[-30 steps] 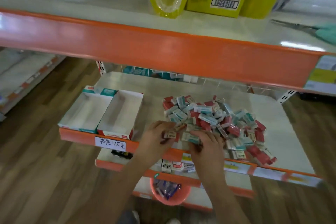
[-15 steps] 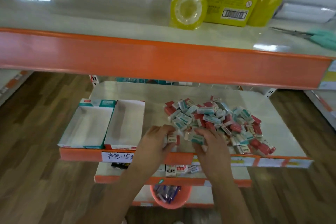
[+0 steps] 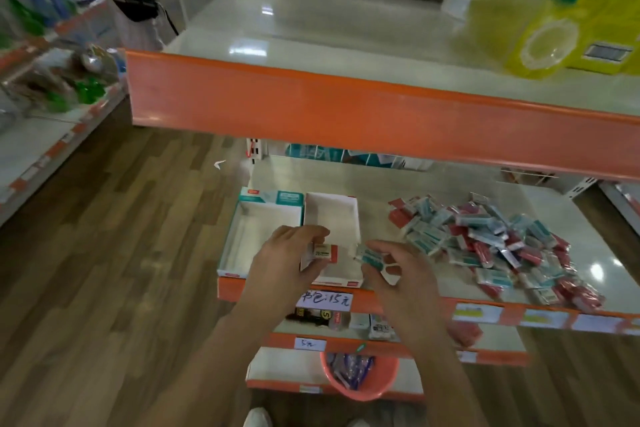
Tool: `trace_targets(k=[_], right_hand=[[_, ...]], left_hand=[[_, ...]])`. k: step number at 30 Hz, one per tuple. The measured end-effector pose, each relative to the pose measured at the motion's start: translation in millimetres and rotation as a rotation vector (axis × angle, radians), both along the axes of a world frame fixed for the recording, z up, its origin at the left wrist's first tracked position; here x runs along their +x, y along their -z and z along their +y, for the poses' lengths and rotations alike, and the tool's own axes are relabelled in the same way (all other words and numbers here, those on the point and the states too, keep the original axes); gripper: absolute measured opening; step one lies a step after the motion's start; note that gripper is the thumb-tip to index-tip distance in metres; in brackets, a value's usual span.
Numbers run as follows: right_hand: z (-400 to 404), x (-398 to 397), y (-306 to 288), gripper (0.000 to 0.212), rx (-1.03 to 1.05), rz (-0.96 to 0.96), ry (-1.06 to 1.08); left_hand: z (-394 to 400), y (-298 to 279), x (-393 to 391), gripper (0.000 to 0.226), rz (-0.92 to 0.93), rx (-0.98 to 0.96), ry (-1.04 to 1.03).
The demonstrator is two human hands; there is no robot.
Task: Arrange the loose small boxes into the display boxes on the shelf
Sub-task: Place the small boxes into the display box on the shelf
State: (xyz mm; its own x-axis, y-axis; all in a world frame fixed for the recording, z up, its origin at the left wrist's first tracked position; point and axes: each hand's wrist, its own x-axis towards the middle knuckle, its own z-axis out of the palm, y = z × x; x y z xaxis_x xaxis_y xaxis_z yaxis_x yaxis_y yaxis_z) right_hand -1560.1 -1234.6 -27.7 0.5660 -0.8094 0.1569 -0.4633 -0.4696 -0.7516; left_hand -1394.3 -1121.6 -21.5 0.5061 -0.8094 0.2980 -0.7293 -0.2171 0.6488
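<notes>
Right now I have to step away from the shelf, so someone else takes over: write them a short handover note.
Left hand: holds a red small box over the red-trimmed display box.
Right hand: holds a teal small box at that box's right edge.
Display boxes: the teal-trimmed display box and the red-trimmed one sit side by side at the shelf's left front; what shows of both is empty.
Pile: red and teal boxes mixed, loose on the shelf to the right.
Done: nothing visibly placed yet.
Left: set down the two held boxes, then work through the whole pile.
</notes>
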Motion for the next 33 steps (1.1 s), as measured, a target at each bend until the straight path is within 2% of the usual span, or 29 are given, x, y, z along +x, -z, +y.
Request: trace_targets(k=[3, 9, 17, 20, 27, 33], right_hand=[[-3, 10, -2, 0.031, -0.016, -0.019, -0.021], [-17, 10, -3, 0.031, 0.01, -0.038, -0.036], [-25, 8, -1, 0.03, -0.039, -0.041, -0.103], [-27, 12, 1, 0.03, -0.04, -0.031, -0.145], [-24, 26, 8, 0.03, -0.03, 0.017, -0.226], [-25, 27, 13, 0.033, -0.033, 0.025, -0.223]], left_hand=[[0, -2, 4, 0.039, -0.001, 0.012, 0.0], [-13, 3, 0, 0.034, -0.13, 0.113, 0.053], [-22, 0, 5, 0.034, -0.292, 0.368, 0.106], [-27, -4, 8, 0.036, -0.295, 0.451, 0.126], [-19, 3, 4, 0.025, -0.26, 0.474, 0.219], [-16, 3, 3, 0.04, -0.276, 0.524, 0.265]])
